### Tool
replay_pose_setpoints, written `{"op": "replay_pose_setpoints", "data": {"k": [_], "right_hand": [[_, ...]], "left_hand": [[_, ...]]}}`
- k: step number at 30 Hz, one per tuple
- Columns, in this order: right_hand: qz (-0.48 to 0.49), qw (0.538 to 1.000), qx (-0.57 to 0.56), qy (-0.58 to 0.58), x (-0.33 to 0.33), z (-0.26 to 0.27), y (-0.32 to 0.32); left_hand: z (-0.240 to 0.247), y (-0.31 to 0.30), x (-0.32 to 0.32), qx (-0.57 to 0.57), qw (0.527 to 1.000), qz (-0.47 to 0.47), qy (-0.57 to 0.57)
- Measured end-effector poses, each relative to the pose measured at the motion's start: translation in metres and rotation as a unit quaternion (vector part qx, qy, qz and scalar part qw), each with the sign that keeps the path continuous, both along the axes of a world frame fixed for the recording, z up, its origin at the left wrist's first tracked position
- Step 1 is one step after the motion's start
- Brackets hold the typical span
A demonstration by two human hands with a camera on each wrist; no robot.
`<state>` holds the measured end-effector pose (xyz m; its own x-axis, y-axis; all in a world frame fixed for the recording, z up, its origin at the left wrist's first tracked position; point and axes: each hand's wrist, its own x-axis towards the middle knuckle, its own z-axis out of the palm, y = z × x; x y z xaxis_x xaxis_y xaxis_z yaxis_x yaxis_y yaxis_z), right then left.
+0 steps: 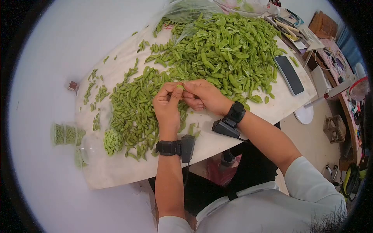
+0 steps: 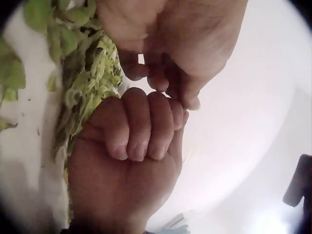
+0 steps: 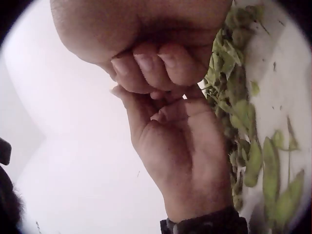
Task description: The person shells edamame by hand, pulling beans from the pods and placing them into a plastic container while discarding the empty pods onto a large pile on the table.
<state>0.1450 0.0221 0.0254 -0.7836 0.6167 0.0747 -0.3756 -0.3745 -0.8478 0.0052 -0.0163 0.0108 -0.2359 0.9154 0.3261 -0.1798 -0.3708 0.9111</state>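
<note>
The left hand (image 1: 168,109), fingers curled, pinched a green pod (image 1: 180,87). From its right, the right hand (image 1: 208,96), fingers bent, pinched it too.

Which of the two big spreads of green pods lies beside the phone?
The taller, brighter heap, with the phone at its right edge. The flatter, darker spread lies farther left.

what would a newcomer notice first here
Most likely the big heap of pods on the far side of the table, with a darker spread of pods nearer and to its left. Next come the left hand and right hand, fingertips meeting at a small green piece over the table's middle. A dark-screened phone lies right of the heap.
</note>
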Motion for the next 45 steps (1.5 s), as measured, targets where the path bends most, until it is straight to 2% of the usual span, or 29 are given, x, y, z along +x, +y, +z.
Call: {"op": "replay_pose_setpoints", "data": {"k": [4, 7, 10, 13, 16, 20, 30, 32, 34, 41, 45], "right_hand": [[0.073, 0.995, -0.058, 0.043, 0.002, -0.004, 0.005], [0.066, 0.995, -0.06, 0.039, 0.001, -0.006, 0.005], [0.042, 0.998, -0.048, 0.03, 0.0, -0.002, 0.001], [-0.054, 0.989, 0.111, -0.083, -0.002, 0.001, -0.001], [-0.103, 0.983, 0.138, -0.06, -0.005, -0.005, 0.002], [-0.103, 0.98, 0.147, -0.084, -0.002, -0.004, 0.003], [-0.118, 0.98, 0.139, -0.086, 0.0, -0.001, -0.001], [-0.125, 0.972, 0.173, -0.098, -0.002, -0.003, 0.0], [-0.13, 0.955, 0.234, -0.129, -0.003, -0.007, 0.001], [-0.169, 0.973, 0.134, -0.087, -0.003, -0.005, -0.002], [-0.19, 0.966, 0.143, -0.097, 0.0, -0.004, -0.001]], "left_hand": [[0.002, 0.0, 0.001, 0.01, 0.999, -0.021, -0.024], [0.004, 0.0, 0.002, 0.005, 0.998, -0.039, -0.048], [0.006, -0.002, 0.002, -0.001, 0.995, -0.058, -0.078], [0.006, -0.001, 0.001, -0.006, 0.995, -0.061, -0.078], [0.005, -0.002, 0.002, -0.012, 0.996, -0.063, -0.062], [0.003, -0.001, -0.002, -0.013, 0.996, -0.086, -0.037], [0.011, -0.006, 0.005, -0.078, 0.978, -0.121, -0.154], [0.009, -0.005, 0.006, -0.073, 0.975, -0.115, -0.174], [0.005, -0.002, 0.002, -0.06, 0.981, -0.119, -0.138], [0.007, -0.003, 0.003, -0.077, 0.985, -0.12, -0.096], [0.015, -0.006, 0.013, -0.025, 0.999, -0.03, 0.012]]}}
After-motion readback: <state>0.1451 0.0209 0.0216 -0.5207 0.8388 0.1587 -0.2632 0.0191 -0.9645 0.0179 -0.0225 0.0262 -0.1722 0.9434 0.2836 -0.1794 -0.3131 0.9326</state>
